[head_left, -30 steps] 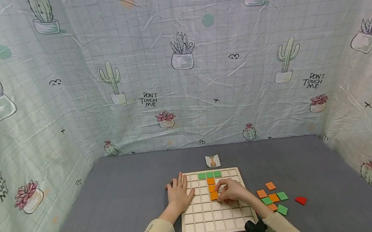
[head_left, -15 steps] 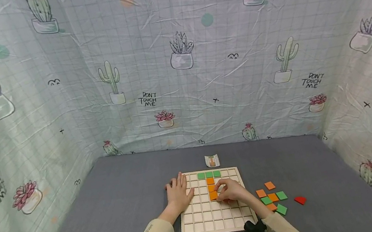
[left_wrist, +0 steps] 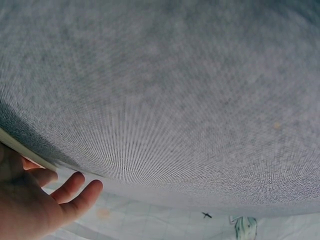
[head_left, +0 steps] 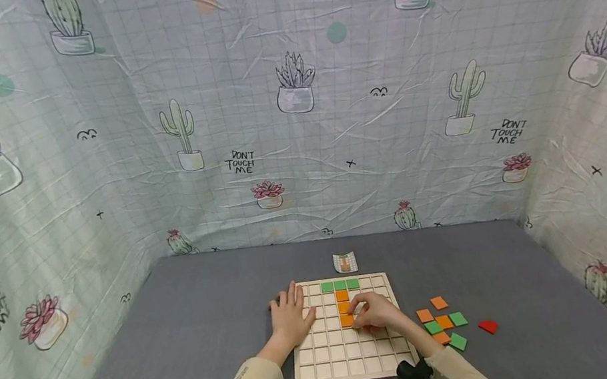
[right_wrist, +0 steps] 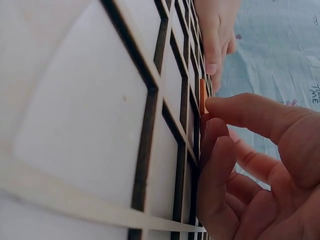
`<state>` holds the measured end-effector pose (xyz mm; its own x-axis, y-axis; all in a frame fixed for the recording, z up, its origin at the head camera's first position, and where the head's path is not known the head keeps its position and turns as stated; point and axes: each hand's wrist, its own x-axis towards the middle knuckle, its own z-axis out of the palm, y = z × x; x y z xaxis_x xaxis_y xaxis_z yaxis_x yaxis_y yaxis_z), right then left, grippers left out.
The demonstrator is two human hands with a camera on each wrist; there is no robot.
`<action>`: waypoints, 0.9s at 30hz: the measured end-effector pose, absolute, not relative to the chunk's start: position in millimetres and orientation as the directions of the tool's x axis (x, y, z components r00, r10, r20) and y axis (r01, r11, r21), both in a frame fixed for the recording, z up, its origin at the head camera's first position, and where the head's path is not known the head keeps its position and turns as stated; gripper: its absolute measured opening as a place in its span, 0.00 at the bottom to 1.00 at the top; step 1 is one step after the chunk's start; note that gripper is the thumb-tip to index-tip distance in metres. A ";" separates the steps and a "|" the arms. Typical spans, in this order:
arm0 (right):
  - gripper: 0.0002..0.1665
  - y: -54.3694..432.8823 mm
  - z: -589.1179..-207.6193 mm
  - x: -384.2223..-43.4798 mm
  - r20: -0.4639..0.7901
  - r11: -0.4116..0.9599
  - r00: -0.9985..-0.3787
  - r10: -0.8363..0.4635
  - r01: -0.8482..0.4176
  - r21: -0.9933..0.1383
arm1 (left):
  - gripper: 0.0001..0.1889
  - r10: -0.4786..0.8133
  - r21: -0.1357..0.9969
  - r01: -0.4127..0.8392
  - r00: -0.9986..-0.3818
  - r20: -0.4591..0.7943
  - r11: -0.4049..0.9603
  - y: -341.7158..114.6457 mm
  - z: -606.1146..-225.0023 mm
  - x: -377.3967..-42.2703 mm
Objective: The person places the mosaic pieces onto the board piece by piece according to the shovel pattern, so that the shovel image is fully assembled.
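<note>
The left hand [head_left: 288, 319] lies spread on the edge of a board [head_left: 322, 355] while the right hand [head_left: 376, 311], fingers curled, pinches an orange tile [head_left: 347, 321] on it, between the 2. Beyond sit 3 green tiles [head_left: 340, 285]; loose tiles [head_left: 444, 322] lie right of both hands.

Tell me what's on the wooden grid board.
I see three green tiles in a row and three orange tiles in a column in front; squares under the left hand and right hand are hidden.
</note>
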<state>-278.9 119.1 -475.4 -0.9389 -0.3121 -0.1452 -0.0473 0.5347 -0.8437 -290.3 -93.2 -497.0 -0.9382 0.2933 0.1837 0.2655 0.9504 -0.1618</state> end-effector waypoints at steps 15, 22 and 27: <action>0.11 116.0 -471.4 -278.3 -0.135 0.572 -0.939 -0.317 -0.076 -0.817 | 0.32 0.278 -0.168 0.248 -0.943 0.184 0.954 -92.1 -499.7 -292.4; 0.11 115.7 -470.6 -277.9 -0.151 0.577 -0.939 -0.310 -0.060 -0.815 | 0.32 0.280 -0.167 0.251 -0.942 0.183 0.954 -92.5 -500.5 -292.9; 0.11 116.0 -470.5 -276.9 -0.153 0.558 -0.935 -0.319 -0.055 -0.828 | 0.32 0.283 -0.166 0.254 -0.941 0.186 0.953 -93.0 -502.6 -293.7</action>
